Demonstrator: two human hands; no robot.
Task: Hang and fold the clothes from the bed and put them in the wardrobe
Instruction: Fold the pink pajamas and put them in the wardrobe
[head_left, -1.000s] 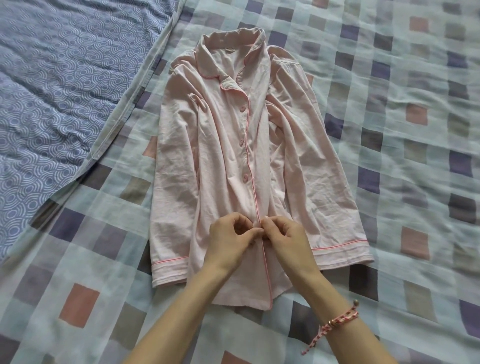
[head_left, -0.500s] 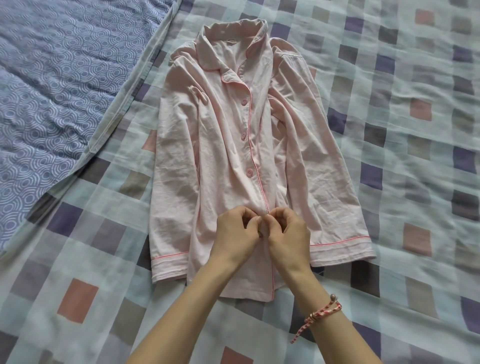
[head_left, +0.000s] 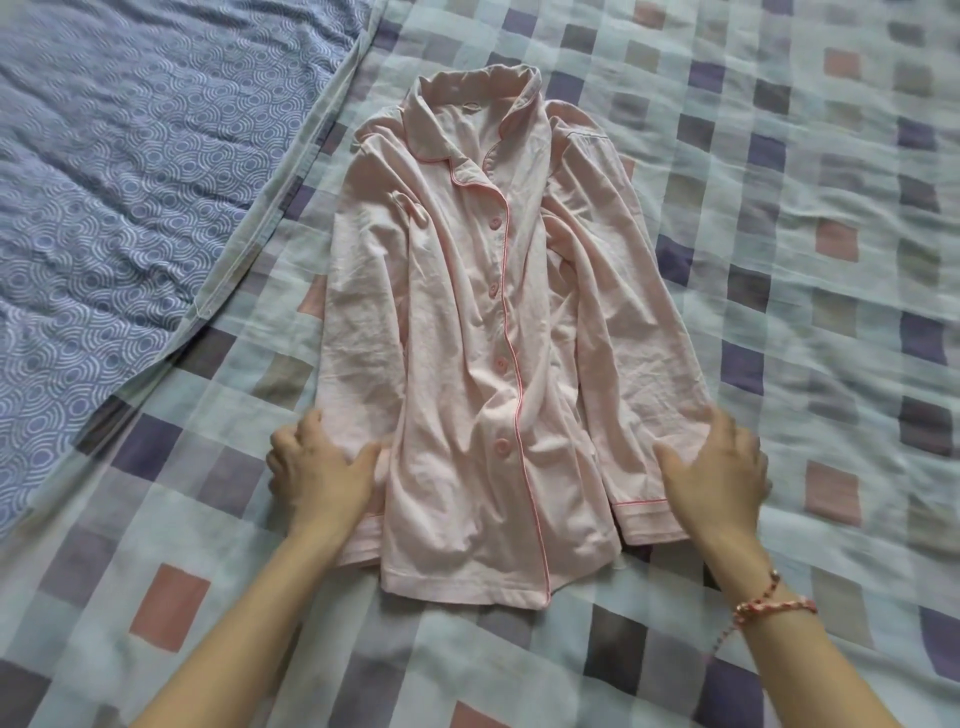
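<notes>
Fingers (head_left: 283, 457) of the left hand (head_left: 319, 478) bent over the outer edge of the near sleeve, thumb laid flat across the cloth; cannot tell if they pinch the fabric or only press it. Fingers (head_left: 748, 447) of the right hand (head_left: 714, 467) loosely spread, palm down on the other sleeve just above its piped cuff (head_left: 644, 512); hand blurred. Red and white bracelet (head_left: 769, 605) on the right wrist. Pink pyjama shirt (head_left: 467, 338) lies front up on the checked bedcover (head_left: 831, 260), collar away from the person, hem toward them, both sleeves folded down along the body, cloth creased. Blue patterned quilt (head_left: 104, 182) lies at the far left, its edge running diagonally near the shirt's shoulder, not touching it. Only the two forearms cross the near stretch of the bedcover. Half a second ago both hands met at the placket, pinching it at the lowest button (head_left: 501, 447); now they are well apart, one on each sleeve, and that button shows through the closed front. Shirt itself lies where it did.
</notes>
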